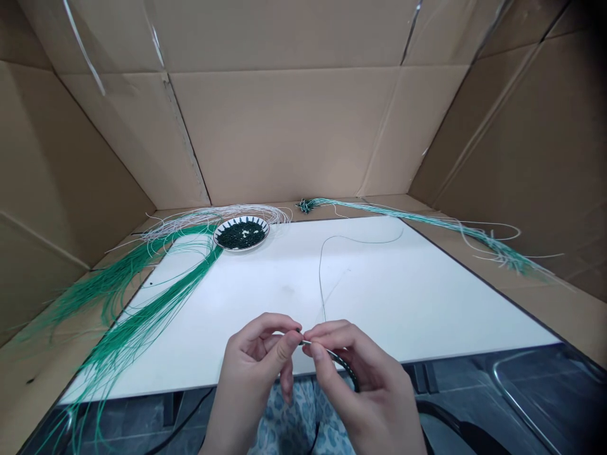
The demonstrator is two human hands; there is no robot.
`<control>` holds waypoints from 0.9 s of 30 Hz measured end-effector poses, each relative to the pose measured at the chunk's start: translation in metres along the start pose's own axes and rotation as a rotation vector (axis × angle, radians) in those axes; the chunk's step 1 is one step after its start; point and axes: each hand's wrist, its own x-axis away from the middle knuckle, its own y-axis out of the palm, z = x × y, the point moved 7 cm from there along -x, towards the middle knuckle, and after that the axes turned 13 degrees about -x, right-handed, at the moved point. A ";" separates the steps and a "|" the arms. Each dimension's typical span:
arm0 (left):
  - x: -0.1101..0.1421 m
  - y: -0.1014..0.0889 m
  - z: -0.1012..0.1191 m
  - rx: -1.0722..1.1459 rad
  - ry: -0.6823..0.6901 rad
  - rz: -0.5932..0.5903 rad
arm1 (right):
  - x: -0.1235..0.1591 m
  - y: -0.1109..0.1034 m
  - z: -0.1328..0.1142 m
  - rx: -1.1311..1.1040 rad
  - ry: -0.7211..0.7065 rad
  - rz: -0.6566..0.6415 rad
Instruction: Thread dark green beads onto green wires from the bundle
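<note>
Over the table's near edge, my right hand (353,373) is closed on a dark beaded strand (345,364) with small light specks, which curves down under the fingers. My left hand (265,354) pinches the strand's other end between thumb and forefinger. A short pale length of it shows between my fingertips, which are nearly touching. At the left forefinger's tip is a tiny dark bit, probably a bead. From behind my fingers a thin pale thread (321,272) runs up the white tabletop and bends right.
A white patterned dish (241,247) of dark green beads with some white ones stands at the back left. Green strands (156,316) and white strands (190,221) lie around it. A green-white bundle (403,213) stretches along the back right. Cardboard walls (284,133) enclose the table.
</note>
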 end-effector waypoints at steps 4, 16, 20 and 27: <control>0.001 -0.002 0.004 -0.016 0.028 0.058 | 0.000 0.000 -0.002 0.013 -0.010 -0.031; -0.001 -0.001 -0.002 0.083 0.123 0.062 | 0.004 0.001 -0.001 -0.005 -0.029 -0.017; -0.001 -0.002 -0.003 0.072 0.142 0.083 | 0.006 0.001 0.002 -0.035 -0.018 0.009; -0.001 -0.003 -0.003 0.028 0.102 0.111 | 0.006 0.002 -0.003 0.017 -0.122 0.029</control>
